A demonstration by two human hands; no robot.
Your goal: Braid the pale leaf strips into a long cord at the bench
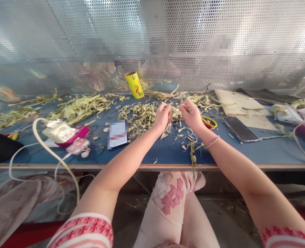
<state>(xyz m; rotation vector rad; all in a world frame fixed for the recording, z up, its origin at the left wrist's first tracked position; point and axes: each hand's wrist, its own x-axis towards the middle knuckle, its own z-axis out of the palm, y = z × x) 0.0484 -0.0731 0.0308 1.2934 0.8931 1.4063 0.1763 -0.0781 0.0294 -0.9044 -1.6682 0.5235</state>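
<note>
Green dried scraps (144,116) — under both hands, left (163,116) and right (189,113).

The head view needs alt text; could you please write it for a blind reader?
Left hand and right hand, fingers pinched, close together over plant scraps on a blue table; anything held is too small to tell. Yellow tube behind, phone to the right.

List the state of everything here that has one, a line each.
Left hand, fingers pinched together
Right hand, fingers pinched together
Yellow tube, on end, top open
Dark phone, flat, screen dark
Plant pieces, loose, scattered
Thick pale cable, curved over the table edge
</note>
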